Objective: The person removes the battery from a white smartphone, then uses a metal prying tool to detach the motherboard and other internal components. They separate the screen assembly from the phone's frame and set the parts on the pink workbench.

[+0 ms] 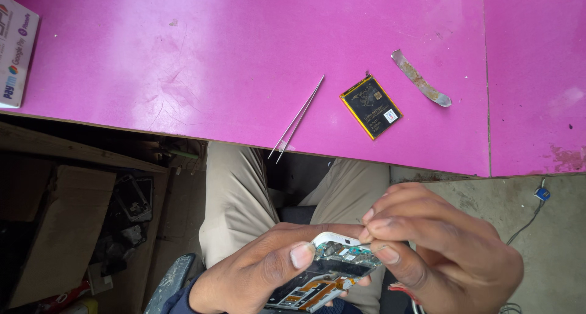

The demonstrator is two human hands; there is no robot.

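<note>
Pink table [244, 57] above — both hands [439, 253] grip opened phone [329, 271]

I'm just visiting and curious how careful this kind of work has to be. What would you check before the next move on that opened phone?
1. Opened phone steadied: ok, the left hand cups it with the thumb on its edge.
2. Right hand grip on a thin tool: cannot tell, the fingertips pinch together at the phone's top but the tool is barely visible.
3. Tweezers secure: not ok, their tips overhang the edge of the pink table.
4. Battery safely aside: ok, flat on the table, clear of the hands.
5. Metal strip out of the way: ok, lying beyond the battery.
</note>
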